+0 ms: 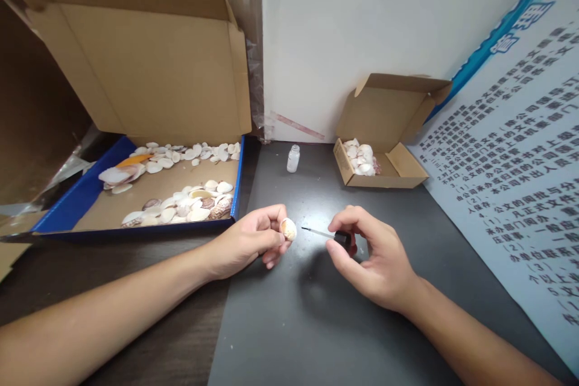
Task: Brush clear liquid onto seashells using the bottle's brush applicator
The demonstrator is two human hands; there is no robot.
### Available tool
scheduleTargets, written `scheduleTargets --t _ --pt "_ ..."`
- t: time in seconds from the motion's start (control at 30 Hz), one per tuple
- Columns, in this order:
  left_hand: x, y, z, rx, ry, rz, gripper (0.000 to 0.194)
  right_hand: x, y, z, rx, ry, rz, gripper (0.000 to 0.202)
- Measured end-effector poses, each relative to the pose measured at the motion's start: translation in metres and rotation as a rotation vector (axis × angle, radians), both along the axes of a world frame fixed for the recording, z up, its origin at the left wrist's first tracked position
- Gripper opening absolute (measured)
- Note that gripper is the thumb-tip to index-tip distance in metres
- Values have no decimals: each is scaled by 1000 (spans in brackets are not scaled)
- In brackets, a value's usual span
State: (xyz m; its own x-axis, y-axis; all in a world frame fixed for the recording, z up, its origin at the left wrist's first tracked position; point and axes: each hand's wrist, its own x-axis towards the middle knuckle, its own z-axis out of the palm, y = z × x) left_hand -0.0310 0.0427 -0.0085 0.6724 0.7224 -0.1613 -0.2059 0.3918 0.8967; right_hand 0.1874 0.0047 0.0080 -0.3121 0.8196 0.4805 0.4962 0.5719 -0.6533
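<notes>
Between the thumb and fingers of my left hand is a small seashell, white with orange-brown patches. My right hand pinches the black cap of a thin brush applicator. Its dark tip points left at the shell, a short gap away from it. Beyond both hands a small white glass bottle stands upright on the dark grey mat, with its neck uncapped.
On the left lies an open blue-edged cardboard box with many shells in two groups. At the back right a smaller open cardboard box holds white shells. A white panel rises behind, and a printed poster slopes along the right.
</notes>
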Motion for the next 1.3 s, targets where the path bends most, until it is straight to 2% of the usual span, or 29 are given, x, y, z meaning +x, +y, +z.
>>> scheduleTargets --t 0.13,0.27,0.4,0.57,0.7,0.83,0.97,1.13,1.3 --pt "0 1 0 12 15 -3 20 1 -1 -1 -20 27 45 16" --pt "0 1 0 11 1 -6 19 0 -1 0 -24 -3 0 14" --pt "-1 1 0 7 -11 -14 20 0 -1 1 -23 15 46 14" --pt "0 1 -2 14 -35 -20 18 1 -1 0 -31 -11 -36 16" --pt "0 1 -2 11 -42 -21 19 0 -1 0 1 -4 20 15" --pt "0 1 -2 29 -40 -18 19 0 -1 2 2 -32 -80 15" --pt "0 2 -3 27 -45 -28 21 1 -2 2 -37 30 42 11" --pt "-1 2 -4 34 -51 -27 23 1 -2 -1 -30 -5 -31 19" --pt "-1 2 -4 40 -44 -33 23 1 -2 -1 -50 20 41 17"
